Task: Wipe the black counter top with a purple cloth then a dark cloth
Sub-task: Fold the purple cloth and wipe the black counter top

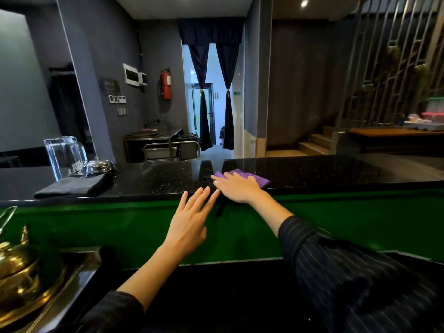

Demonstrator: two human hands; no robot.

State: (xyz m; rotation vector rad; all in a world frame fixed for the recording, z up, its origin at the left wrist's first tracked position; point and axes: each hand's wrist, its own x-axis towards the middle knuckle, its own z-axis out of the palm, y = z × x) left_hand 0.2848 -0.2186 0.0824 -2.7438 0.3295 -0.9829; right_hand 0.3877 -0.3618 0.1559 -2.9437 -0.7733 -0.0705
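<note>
The black speckled counter top point(312, 171) runs across the middle of the view above a green front panel. A purple cloth point(254, 177) lies flat on it near the front edge. My right hand point(236, 188) presses down on the cloth with straight fingers pointing left. My left hand point(192, 217) hovers in front of the counter's edge, fingers spread and straight, holding nothing, its fingertips close to the right hand. A folded dark cloth point(74, 186) lies on the counter at the left.
Clear glass pitchers point(64, 157) and a metal service bell point(99, 166) stand behind the dark cloth. A brass pot point(21, 277) sits on the lower counter at the bottom left. Stairs and a wooden table lie beyond the counter on the right.
</note>
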